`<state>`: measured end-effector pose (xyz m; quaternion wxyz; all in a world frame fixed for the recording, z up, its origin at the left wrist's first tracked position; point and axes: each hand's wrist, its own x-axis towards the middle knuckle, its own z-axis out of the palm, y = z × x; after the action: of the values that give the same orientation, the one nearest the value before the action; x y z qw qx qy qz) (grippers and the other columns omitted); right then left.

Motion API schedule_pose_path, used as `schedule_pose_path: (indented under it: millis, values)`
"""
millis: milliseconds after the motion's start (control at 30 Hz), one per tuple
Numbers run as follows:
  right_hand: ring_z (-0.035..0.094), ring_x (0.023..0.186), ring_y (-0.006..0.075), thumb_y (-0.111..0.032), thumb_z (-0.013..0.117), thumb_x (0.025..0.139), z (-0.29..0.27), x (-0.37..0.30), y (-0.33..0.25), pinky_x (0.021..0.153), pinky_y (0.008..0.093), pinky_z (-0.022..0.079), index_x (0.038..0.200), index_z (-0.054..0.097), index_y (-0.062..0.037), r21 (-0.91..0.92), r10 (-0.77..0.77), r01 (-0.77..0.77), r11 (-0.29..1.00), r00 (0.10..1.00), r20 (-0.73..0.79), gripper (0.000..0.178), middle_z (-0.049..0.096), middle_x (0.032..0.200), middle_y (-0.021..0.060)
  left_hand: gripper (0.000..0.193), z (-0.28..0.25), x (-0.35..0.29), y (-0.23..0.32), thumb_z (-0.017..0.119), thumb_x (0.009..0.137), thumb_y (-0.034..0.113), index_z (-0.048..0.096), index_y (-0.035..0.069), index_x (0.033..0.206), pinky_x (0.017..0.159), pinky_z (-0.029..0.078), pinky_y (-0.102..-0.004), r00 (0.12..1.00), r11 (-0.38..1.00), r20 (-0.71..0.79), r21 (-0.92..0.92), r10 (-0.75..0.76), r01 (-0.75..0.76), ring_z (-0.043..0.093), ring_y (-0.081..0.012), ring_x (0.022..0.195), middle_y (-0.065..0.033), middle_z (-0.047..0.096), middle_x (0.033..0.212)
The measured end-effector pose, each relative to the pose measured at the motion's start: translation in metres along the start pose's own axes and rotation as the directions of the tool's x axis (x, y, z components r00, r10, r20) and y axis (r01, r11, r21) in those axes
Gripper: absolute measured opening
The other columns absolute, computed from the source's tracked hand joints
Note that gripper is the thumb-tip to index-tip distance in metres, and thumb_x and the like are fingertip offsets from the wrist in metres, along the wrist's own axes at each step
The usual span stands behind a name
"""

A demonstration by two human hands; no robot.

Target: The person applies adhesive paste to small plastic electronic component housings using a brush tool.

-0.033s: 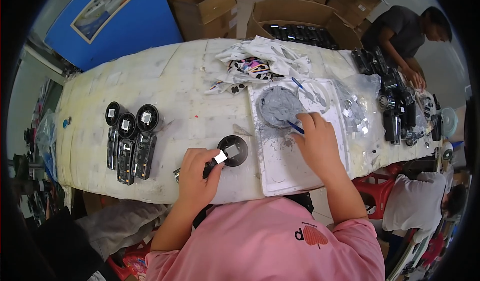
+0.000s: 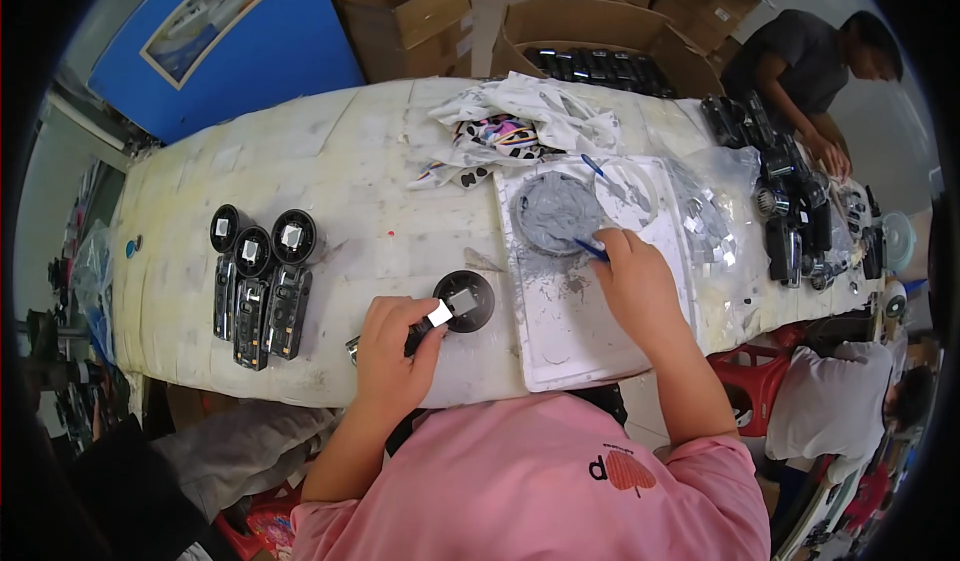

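My left hand is closed around the handle of a black device with a round head, which lies on the table. A small shiny square plate shows between its thumb and forefinger, and a grey square is visible inside the round head. Over on the right, my right hand pinches a thin blue-handled tool. The tool's end reaches the near edge of a round tub of grey paste, and its tip is hard to make out. That tub stands in a white, paste-smeared tray.
Several similar black devices lie at left. Another blue-handled tool rests in the tray's far part. Beyond is a crumpled cloth; shiny square plates lie right of the tray. A co-worker handles black parts at far right.
My right hand and the blue-handled tool have shifted very slightly. My left hand stays in place around the device.
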<state>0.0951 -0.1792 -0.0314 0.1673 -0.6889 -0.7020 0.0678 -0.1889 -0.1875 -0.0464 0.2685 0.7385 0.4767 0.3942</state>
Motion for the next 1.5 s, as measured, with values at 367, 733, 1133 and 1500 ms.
schedule_pose_path:
  millis: [367, 733, 1133, 1500]
  values:
    - [0.06, 0.072, 0.0314, -0.001, 0.065, 0.081, -0.034, 0.003, 0.008, 0.065, 0.037, 0.049, 0.089, 0.068, -0.0002, 0.129, -0.236, 0.239, 0.962, 0.971, -0.043, 0.009, 0.06, 0.081, 0.0127, 0.029, -0.002, -0.002, -0.001, 0.069, 0.072, -0.004, 0.064, 0.004, 0.099, 0.076, 0.044, -0.0368, 0.992, 0.988, -0.004, 0.093, 0.125, -0.124, 0.054, -0.0288, 0.089, -0.0101, 0.059, 0.097]
    - [0.056, 0.066, 0.0196, -0.001, 0.065, 0.082, -0.023, -0.005, -0.007, 0.06, 0.0291, 0.043, 0.091, 0.07, 0.0013, 0.472, -0.007, 0.002, 0.882, 1.0, 0.009, 0.01, 0.059, 0.074, 0.0095, 0.031, -0.006, -0.003, -0.005, 0.07, 0.071, -0.003, 0.065, 0.003, 0.1, 0.077, 0.044, -0.0368, 0.99, 0.987, 0.008, 0.081, 0.14, -0.14, 0.053, -0.0286, 0.09, -0.0098, 0.059, 0.097]
    - [0.059, 0.066, 0.0234, 0.001, 0.07, 0.076, 0.03, -0.038, -0.069, 0.057, 0.0312, 0.046, 0.092, 0.07, -0.0014, 0.507, -0.376, 0.457, 0.73, 0.889, -0.26, 0.016, 0.061, 0.076, 0.0098, 0.032, 0.006, -0.011, -0.009, 0.075, 0.07, -0.005, 0.06, 0.001, 0.098, 0.075, 0.049, -0.0323, 0.989, 0.997, -0.145, -0.083, -0.001, -0.011, 0.06, -0.0245, 0.083, -0.0119, 0.062, 0.091]
    - [0.055, 0.066, 0.028, 0.005, 0.067, 0.072, -0.009, -0.032, -0.036, 0.056, 0.0377, 0.044, 0.101, 0.065, 0.0012, 0.258, -0.451, 0.561, 0.787, 0.808, -0.379, 0.029, 0.06, 0.081, 0.0114, 0.035, 0.007, -0.002, 0.0, 0.075, 0.071, -0.002, 0.058, 0.003, 0.101, 0.074, 0.048, -0.0357, 0.984, 0.981, -0.138, -0.17, -0.114, 0.09, 0.059, -0.0269, 0.084, -0.0124, 0.064, 0.094]
